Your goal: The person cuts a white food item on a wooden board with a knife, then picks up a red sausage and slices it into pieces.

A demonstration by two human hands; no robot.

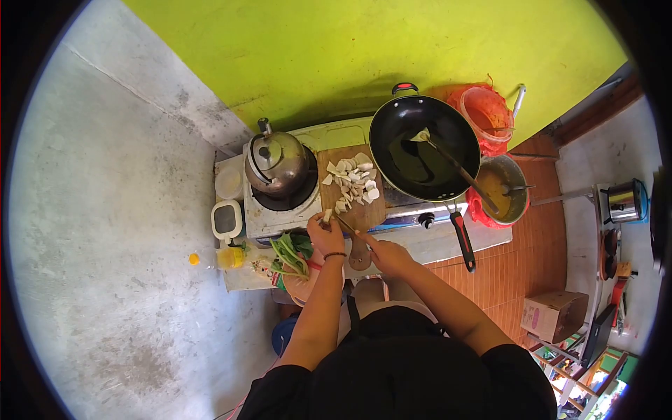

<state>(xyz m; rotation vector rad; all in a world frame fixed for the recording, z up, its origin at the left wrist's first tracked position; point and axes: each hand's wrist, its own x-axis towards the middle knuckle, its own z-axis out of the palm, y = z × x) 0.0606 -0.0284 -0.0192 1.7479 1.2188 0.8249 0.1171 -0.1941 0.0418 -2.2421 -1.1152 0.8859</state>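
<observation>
My left hand (pixel 326 236) pinches a pale white chunk (pixel 327 215) at the left edge of a wooden cutting board (pixel 374 214). My right hand (pixel 389 256) is closed on a knife (pixel 344 223), whose blade points toward the left hand's fingers. The knife's handle is mostly hidden in the grip. On the board's upper part lies a loose pile of white cut slices (pixel 352 178); their kind is not clear. The board's handle (pixel 360 257) points toward my body, between both wrists.
A metal kettle (pixel 281 164) stands on the left burner. To the right, a black wok (pixel 392 157) holds a spatula (pixel 458 168). Beyond it are a pot of yellowish liquid (pixel 495 183) and a red-lined bucket (pixel 483 105). Leafy greens (pixel 292 252) lie near my left forearm.
</observation>
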